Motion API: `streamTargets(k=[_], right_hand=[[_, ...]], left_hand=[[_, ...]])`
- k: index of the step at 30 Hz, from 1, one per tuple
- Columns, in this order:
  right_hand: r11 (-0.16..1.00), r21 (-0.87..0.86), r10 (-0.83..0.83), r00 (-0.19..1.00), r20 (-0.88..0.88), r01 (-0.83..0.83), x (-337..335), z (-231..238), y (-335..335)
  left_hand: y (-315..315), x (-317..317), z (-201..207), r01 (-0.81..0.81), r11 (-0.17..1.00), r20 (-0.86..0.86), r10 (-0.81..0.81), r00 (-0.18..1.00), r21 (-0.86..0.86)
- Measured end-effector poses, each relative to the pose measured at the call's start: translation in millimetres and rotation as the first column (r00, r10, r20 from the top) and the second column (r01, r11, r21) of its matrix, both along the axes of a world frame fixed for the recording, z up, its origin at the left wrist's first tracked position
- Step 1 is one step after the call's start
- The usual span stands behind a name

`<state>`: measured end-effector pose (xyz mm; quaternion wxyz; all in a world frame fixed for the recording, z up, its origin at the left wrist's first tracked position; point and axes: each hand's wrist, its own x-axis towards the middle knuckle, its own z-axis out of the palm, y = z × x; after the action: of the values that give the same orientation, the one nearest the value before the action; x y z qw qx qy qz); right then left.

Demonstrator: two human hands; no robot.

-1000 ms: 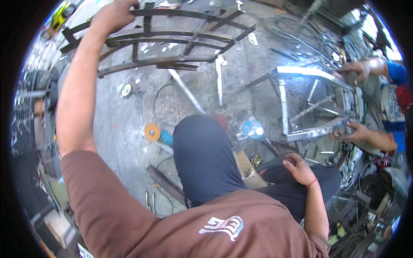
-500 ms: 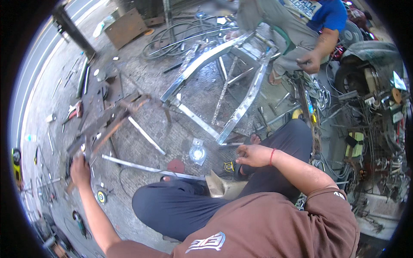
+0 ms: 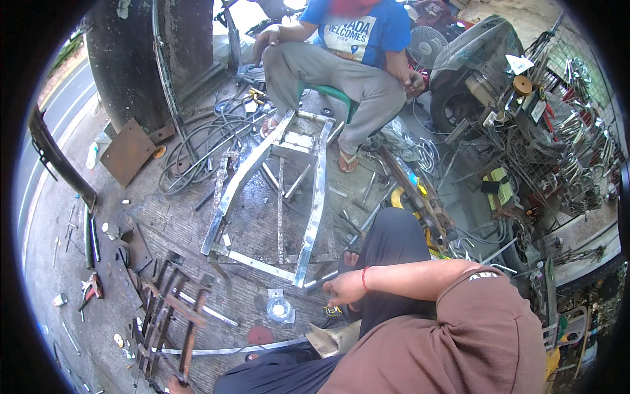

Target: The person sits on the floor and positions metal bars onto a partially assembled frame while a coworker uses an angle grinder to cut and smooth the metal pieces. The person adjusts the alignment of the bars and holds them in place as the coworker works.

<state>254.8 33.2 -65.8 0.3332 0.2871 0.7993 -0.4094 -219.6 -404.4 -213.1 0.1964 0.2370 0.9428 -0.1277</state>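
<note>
At the lower edge my left hand (image 3: 178, 386) is closed on the end of a rusty metal frame (image 3: 191, 345), a piece of welded flat bars; the picture's edge cuts off part of the hand. My right hand (image 3: 346, 289) hangs in front of my bent right leg, its fingers curled together with nothing visible in them. Just below it a yellow-and-black tape measure (image 3: 333, 311) is partly hidden. Ahead lies a tapered frame of shiny metal tubes (image 3: 314, 203), apart from both hands. A clear round disc (image 3: 279, 308) and a reddish grinding disc (image 3: 260, 335) lie close by.
A person in a blue shirt (image 3: 387, 39) sits on a green stool (image 3: 328, 92) beyond the frame. Coiled cable (image 3: 187, 154) lies left of them. A metal strip (image 3: 230, 349) crosses before my legs. Tools and scrap crowd a rack (image 3: 525, 148) at right.
My view has swung up and right, so everything sits lower or further left. The rusty frame shows turned, with my left hand still at its end. My right hand stays by my leg.
</note>
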Motion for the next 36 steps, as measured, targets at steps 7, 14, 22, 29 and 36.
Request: streamTargets(k=[7,14,22,29,36], right_hand=[[0.997,0.071,-0.015,0.999,-0.044,0.018,14.7,-7.0,-0.5],[0.998,0.06,-0.01,0.996,-0.088,0.016,16.7,-6.5,-3.5],[0.997,-0.035,-0.076,0.971,-0.227,0.07,9.6,3.1,-4.8],[0.999,-0.042,-0.04,0.955,-0.293,0.029,9.7,15.6,-4.1],[0.997,-0.071,-0.042,0.92,-0.389,0.015,8.7,29.4,-6.3]], left_hand=[[16.3,23.6,-72.4,0.104,0.989,0.056,-0.098,0.994,-0.11],[18.3,42.1,-74.2,-0.09,0.987,0.065,0.081,0.995,0.134],[36.7,38.8,-46.6,-0.06,0.845,-0.142,0.159,0.977,0.531],[119.1,79.9,34.8,0.067,0.823,-0.291,0.123,0.949,0.564],[180.3,78.0,103.1,0.3,0.718,-0.338,-0.095,0.936,0.629]])
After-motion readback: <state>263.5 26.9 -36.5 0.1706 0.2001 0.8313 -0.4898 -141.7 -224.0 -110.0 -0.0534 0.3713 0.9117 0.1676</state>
